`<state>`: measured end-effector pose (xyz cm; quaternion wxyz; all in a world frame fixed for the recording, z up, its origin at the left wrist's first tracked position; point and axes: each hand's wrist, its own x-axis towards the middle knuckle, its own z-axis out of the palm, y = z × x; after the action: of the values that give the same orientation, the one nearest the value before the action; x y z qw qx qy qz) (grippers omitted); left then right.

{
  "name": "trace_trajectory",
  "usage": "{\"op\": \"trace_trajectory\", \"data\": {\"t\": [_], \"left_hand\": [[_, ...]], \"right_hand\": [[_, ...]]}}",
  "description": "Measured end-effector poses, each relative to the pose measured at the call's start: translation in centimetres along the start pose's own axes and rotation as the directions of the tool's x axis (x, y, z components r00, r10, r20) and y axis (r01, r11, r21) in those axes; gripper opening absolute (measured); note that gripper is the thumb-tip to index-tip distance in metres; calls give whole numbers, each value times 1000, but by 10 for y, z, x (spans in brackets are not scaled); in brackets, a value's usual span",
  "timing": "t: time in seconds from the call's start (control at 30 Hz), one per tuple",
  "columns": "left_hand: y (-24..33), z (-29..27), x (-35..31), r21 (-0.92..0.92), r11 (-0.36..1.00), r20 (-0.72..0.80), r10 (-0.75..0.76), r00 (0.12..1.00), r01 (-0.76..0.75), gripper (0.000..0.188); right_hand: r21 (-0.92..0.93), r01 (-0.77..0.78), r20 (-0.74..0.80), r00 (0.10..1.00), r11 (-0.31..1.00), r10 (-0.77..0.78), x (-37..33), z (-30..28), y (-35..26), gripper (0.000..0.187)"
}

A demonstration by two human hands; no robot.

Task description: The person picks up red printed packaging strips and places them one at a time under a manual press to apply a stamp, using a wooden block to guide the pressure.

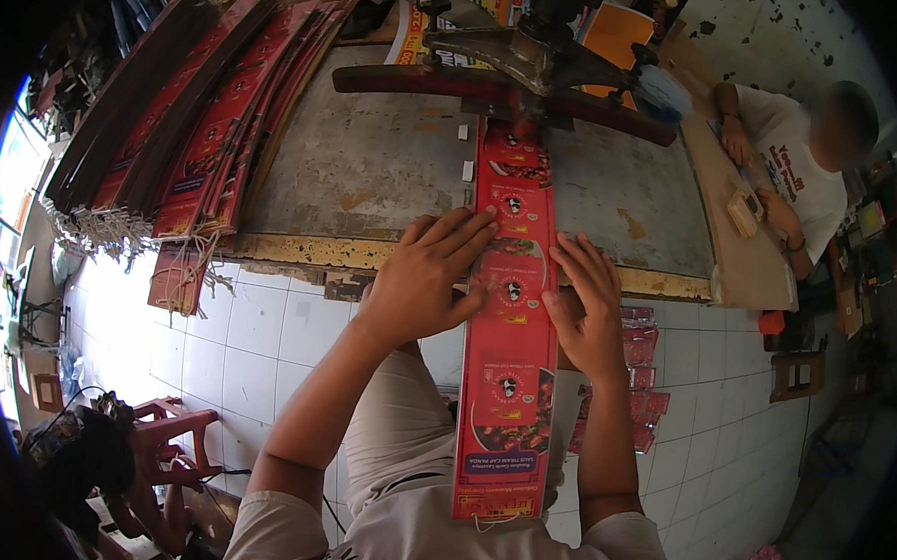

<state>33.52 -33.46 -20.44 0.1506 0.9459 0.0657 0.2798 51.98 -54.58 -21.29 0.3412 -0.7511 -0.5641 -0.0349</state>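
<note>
A long red printed strip (pixel 506 348) with food pictures and round emblems lies lengthwise in front of me. Its far end passes under a dark metal press bar (pixel 427 82), while the near end, with a thin string loop, hangs over the table edge above my lap. My left hand (pixel 424 274) rests along the strip's left edge, fingers stretched out over it and thumb apart. On the opposite edge, my right hand (pixel 589 311) touches the strip with its fingers spread. Neither hand is closed around anything. What lies beneath the bar is hidden.
Stacked red strips with white strings (pixel 214 140) cover the worn table's (pixel 373 167) left side. At the right, another person (pixel 785 145) sits by a small wooden piece (pixel 744 211). A red stool (pixel 177 433) and red packets (pixel 643 404) are on the tiled floor. Someone else crouches lower left.
</note>
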Motion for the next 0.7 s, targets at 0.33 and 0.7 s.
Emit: {"op": "trace_trajectory", "data": {"t": [0.33,0.7], "left_hand": [[1,-1,2,-1,1000,9,2,1000,-2,65],[6,1,3,-30,998,21,-50,999,51,66]], "right_hand": [[-7,4,3,1000,1000,-4,-1,-3,-3,51],[-607,-377,-431,896,699,109,17,-173,265,45]]}}
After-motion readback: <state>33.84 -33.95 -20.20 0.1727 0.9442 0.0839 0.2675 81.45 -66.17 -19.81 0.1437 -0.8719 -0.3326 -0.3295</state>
